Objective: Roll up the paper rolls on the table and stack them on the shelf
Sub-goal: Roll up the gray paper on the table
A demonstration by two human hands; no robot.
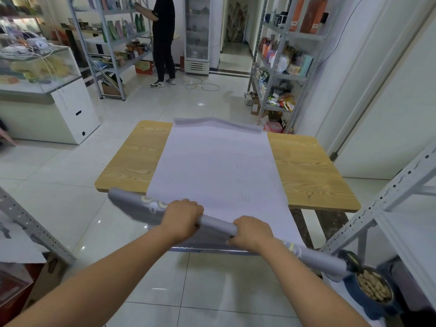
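A long grey paper roll (218, 224) with a pale swirl pattern runs slantwise across the near edge of the wooden table (311, 175). Its white unrolled sheet (217, 161) lies flat over the tabletop, the far end curling up slightly. My left hand (180, 218) is closed around the rolled part left of centre. My right hand (251, 232) grips it a short way to the right. The roll's right end reaches past the table toward the metal shelf (382, 208) at my right.
A dark blue bowl of peanuts (375, 287) sits low on the right shelf, near the roll's end. Another shelf frame (30, 223) stands at my left. A person in black (162, 38) stands at the far shelving. A cable (203, 86) lies on the tiled floor.
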